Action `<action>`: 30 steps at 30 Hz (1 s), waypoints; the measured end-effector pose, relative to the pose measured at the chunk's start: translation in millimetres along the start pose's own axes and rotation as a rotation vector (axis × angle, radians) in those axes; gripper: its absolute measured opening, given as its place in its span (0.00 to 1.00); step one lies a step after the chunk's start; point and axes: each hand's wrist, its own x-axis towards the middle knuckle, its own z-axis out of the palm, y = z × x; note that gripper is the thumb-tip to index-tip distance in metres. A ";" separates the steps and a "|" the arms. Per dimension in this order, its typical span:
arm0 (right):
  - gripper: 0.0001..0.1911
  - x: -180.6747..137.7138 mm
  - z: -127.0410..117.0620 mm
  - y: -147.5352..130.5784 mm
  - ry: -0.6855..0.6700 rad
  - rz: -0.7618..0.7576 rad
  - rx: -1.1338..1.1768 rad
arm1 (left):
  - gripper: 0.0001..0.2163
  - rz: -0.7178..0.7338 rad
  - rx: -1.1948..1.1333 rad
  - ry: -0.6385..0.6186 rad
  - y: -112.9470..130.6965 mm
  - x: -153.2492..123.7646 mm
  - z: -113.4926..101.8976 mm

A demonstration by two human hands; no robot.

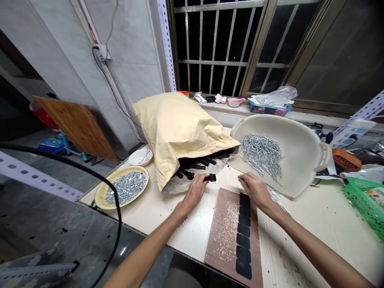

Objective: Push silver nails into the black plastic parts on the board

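Observation:
My left hand [196, 191] pinches a small black plastic piece [211, 177] just in front of the open yellow sack [177, 128], from whose mouth several more black pieces [195, 165] spill onto clear wrap. My right hand [255, 191] rests palm down at the top of a brown board [225, 228], its fingers curled near some long silver screws [277, 198]; whether it holds one I cannot make out. A column of black pieces [243, 236] lies along the board. A cream basin [303, 160] tilted beside my right hand holds a heap of screws [262, 154].
A yellow plate of small silver nuts [124, 188] and a white bowl [140, 157] sit at the left of the table. A green basket [364, 202] stands at the right edge. A black cable [90, 176] arcs at front left. A barred window sill holds clutter.

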 end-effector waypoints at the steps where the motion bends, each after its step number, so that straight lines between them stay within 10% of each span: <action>1: 0.15 20.9 7.0 -15.9 -0.017 -0.039 0.028 | 0.10 -0.137 -0.122 0.110 6.1 -5.5 1.2; 5: 0.11 95.1 44.6 -67.7 -0.116 -0.126 -0.012 | 0.17 -0.526 -0.581 0.395 23.9 -19.8 2.5; 11: 0.15 134.2 89.8 -96.5 -0.092 -0.039 -0.044 | 0.25 -0.771 -0.961 0.367 24.8 -22.0 -5.5; 30: 0.08 6.8 41.7 -89.1 -0.026 -0.034 0.424 | 0.12 -0.808 -1.552 0.324 36.6 -1.3 27.5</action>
